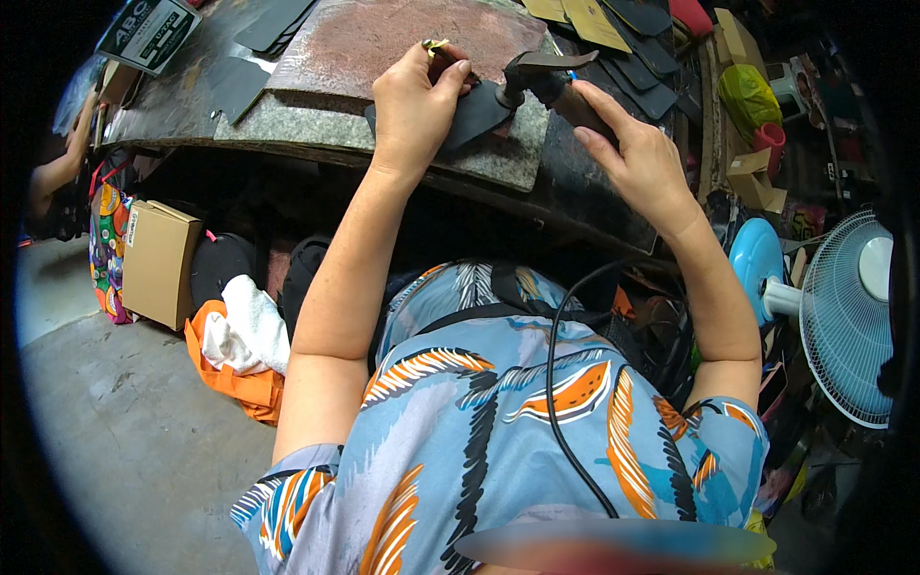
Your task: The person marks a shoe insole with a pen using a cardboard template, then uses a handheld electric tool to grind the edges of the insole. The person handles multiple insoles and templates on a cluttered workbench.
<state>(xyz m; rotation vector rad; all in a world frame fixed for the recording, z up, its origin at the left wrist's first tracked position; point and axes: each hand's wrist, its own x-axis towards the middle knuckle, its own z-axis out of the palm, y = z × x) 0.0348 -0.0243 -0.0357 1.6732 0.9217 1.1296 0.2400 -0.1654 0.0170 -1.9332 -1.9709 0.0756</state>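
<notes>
My left hand (414,103) presses a flat black cut-out piece (471,117) onto the stone slab (383,43) and pinches a small brass-coloured metal piece (435,45) between thumb and fingers. My right hand (632,153) grips the handle of a black hammer (537,72) whose head hovers just right of the left fingers, over the black piece. Both forearms reach up from the lower edge across my patterned blue and orange shirt.
Several black sole-shaped cut-outs (637,62) and tan pieces (585,19) lie on the bench at upper right. A cardboard box (158,261), orange and white cloths (244,350) sit on the floor at left. A blue fan (843,316) stands at right. Another person's arm (62,163) shows far left.
</notes>
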